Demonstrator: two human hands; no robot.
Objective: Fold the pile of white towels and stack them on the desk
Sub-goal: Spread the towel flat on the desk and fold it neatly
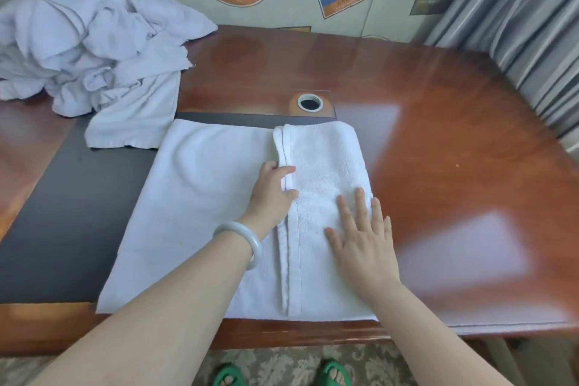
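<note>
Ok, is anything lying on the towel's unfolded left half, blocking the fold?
Nothing lies on that half of the towel. Only the towel pile reaches its far left corner; overlap unclear. The left hand pinches the folded hem, the right hand presses the flap.

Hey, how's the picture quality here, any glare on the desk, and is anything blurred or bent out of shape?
Head view: two pale glare patches sit on the glossy desk right of the towel; the curtain and the desk's right side are smeared by blur; the left hand and right hand on the towel look sharp; the wide-angle lens bows the desk edges.
</note>
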